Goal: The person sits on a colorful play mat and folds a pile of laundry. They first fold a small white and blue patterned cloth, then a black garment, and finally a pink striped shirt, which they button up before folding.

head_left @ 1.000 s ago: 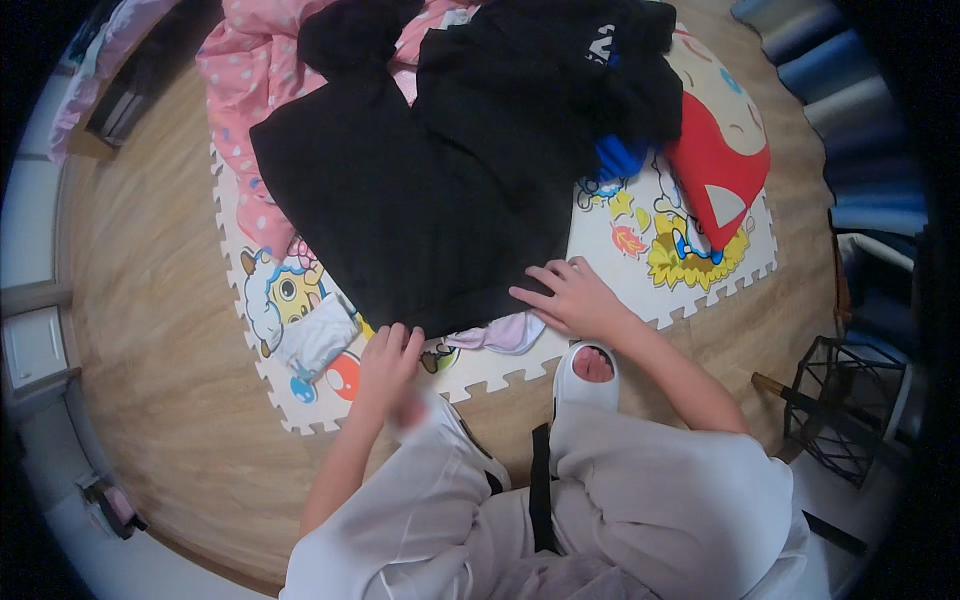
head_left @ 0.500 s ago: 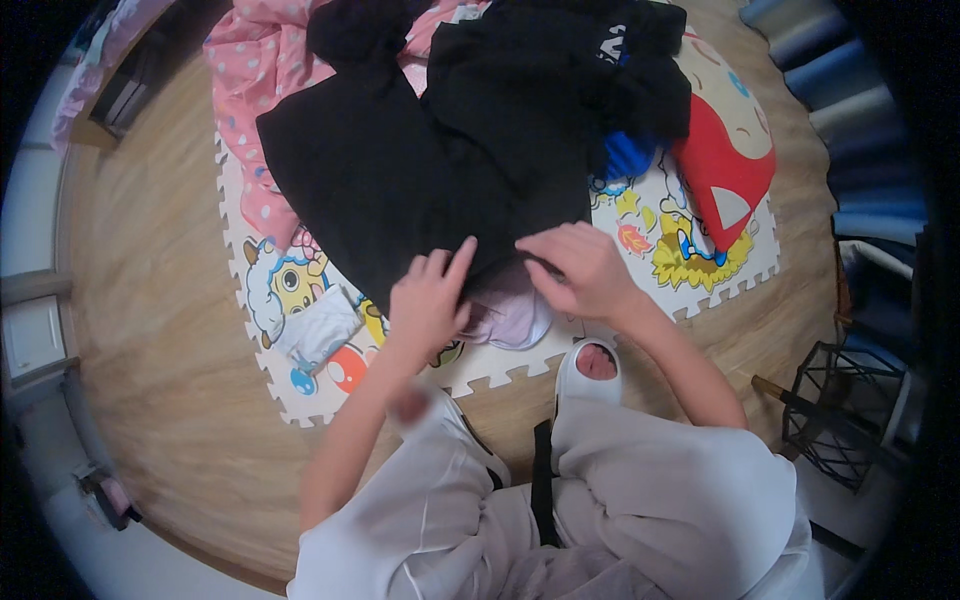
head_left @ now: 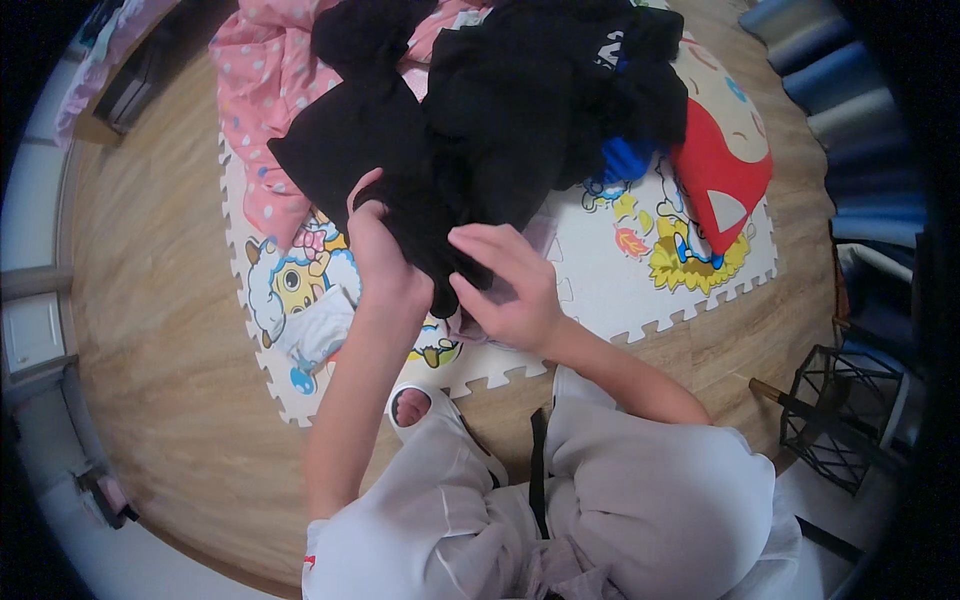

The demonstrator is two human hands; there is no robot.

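A large black garment [head_left: 500, 130] lies spread in front of me, its near edge lifted and bunched between my hands. My left hand [head_left: 385, 245] is closed round a gathered fold of it on the left. My right hand [head_left: 515, 290] has thumb and fingertips at the same bunched cloth from the right; part of the grip is hidden. Under the black cloth, a pale pink piece of cloth [head_left: 545, 235] shows on the mat. A folded white cloth [head_left: 318, 335] rests to the left of my left forearm.
A foam play mat [head_left: 600, 290] with cartoon prints lies on the wooden floor [head_left: 160, 330]. Pink dotted fabric [head_left: 265, 90] is at the far left, a red and cream cushion [head_left: 725, 170] at the right. A black wire stand [head_left: 840, 420] and blue curtain [head_left: 840, 90] are further right.
My left hand has moved left and up, gathering the garment's near edge into a bunch. My right hand has come left and lower to the cloth.
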